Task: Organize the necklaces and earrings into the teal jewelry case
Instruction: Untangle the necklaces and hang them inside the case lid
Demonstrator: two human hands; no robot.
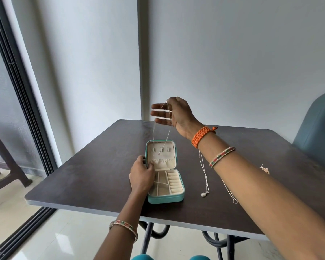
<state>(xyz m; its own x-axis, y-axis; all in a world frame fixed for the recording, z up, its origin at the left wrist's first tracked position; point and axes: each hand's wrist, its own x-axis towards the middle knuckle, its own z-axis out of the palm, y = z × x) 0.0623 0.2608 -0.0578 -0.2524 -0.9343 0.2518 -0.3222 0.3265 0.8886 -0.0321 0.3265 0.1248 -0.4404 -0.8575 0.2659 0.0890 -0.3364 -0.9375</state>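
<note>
Two hands work over a dark table [105,166]. The teal jewelry case [164,172] lies open near the table's near edge, toward its left corner, with the lid standing upright behind the tray of cream compartments.

Right hand [176,113]: raised above the case, pinching a thin silver necklace [154,132] at the top between thumb and forefinger. The remaining fingers [159,113] are extended and slightly spread. The chain hangs in a loop, its lower end in front of the lid's inner panel, by the small hooks.

Left hand [142,174]: positioned at the left side of the case, fingers curled on the left edge of the lid by the gathered pocket.

Two further necklaces remain on the table to the right of the case: one with a round pendant [204,182], one plain chain [231,192] partly hidden under the right forearm. A small earring [265,168] lies toward the right edge.
</note>
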